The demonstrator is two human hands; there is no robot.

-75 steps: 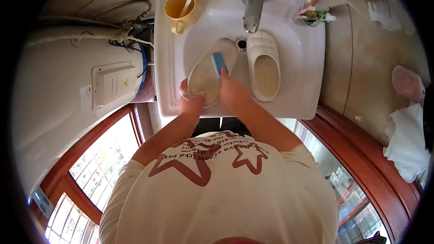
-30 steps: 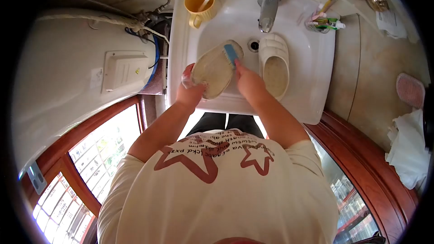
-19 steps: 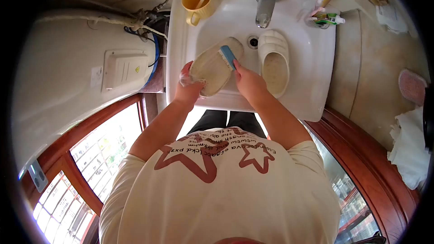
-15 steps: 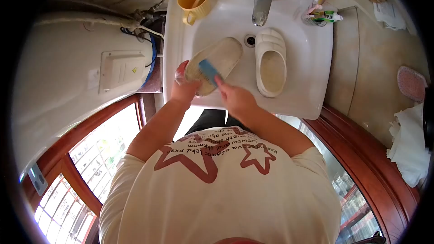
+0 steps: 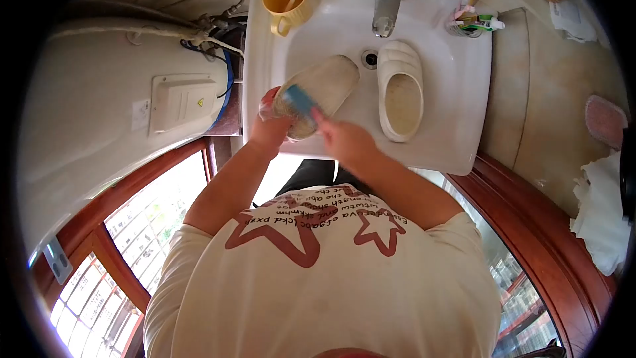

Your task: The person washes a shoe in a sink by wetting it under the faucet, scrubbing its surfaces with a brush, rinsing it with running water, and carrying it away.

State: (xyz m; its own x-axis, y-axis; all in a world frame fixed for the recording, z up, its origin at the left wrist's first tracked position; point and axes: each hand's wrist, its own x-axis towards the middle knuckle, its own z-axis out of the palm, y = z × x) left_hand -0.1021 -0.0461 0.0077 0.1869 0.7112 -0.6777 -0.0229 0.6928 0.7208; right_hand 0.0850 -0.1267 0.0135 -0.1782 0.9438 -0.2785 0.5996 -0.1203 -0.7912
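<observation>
The left hand point(image 5: 270, 129) grips the near end of an upturned slipper point(image 5: 331, 83) in the sink point(image 5: 450, 122), its long axis running forward and rightward from that hand. The right hand point(image 5: 349, 140), wrapped around a blue scrub brush point(image 5: 299, 98), sits right of the sole; the brush head overlies the end nearest the left hand.
</observation>
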